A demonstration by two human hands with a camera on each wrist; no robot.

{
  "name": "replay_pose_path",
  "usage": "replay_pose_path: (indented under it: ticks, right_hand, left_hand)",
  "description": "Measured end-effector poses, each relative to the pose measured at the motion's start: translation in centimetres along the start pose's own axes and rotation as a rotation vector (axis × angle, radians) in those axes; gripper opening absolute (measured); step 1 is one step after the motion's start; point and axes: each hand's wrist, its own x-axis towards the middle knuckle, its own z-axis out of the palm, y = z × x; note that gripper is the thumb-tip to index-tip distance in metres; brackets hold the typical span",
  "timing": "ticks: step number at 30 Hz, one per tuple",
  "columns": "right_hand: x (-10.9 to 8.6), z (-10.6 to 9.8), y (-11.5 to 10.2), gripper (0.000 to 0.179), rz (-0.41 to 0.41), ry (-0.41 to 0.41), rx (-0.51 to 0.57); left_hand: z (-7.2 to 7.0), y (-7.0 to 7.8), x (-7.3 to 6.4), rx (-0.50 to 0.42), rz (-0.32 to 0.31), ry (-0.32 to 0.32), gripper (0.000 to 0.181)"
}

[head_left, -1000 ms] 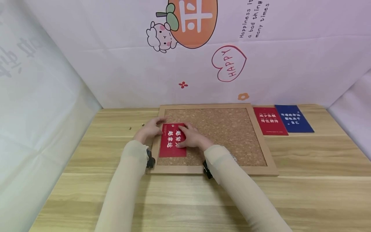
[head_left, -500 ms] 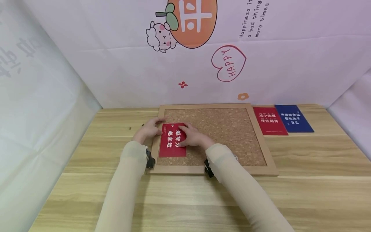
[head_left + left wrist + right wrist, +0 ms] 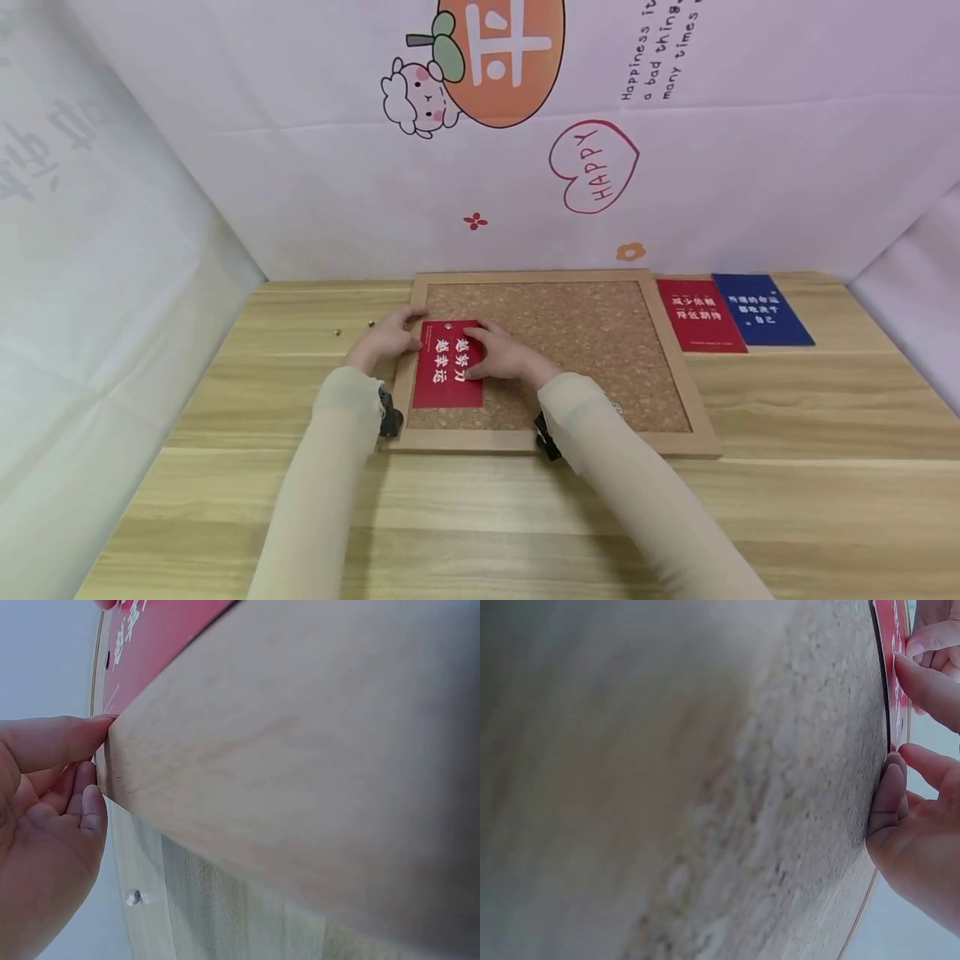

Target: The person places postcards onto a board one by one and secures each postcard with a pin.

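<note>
Red card (image 3: 446, 364) on corkboard's (image 3: 570, 325) left appears in positioning, right hand (image 3: 506, 354) pinching it, left hand (image 3: 385, 340) grip indeterminable; next move likely requires squaring.

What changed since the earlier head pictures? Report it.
The right hand shifted slightly right, its thumb uncovering more lettering on the red card it touches. Nothing was visibly let go. That card, the corkboard and the left hand at its left edge stayed put.

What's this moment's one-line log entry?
Red card: on corkboard; left hand: at red card's left edge; right hand: touching red card; blue card: right of corkboard
</note>
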Motion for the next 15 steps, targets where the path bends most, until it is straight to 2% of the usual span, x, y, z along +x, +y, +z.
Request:
replay_pose_path:
  ticks: [15]
  right_hand:
    - [-0.21,-0.35,0.00,0.071,-0.027,-0.012,-0.011]
  left_hand:
    - [0.16,0.11,-0.05,0.001,0.028,0.017,0.064]
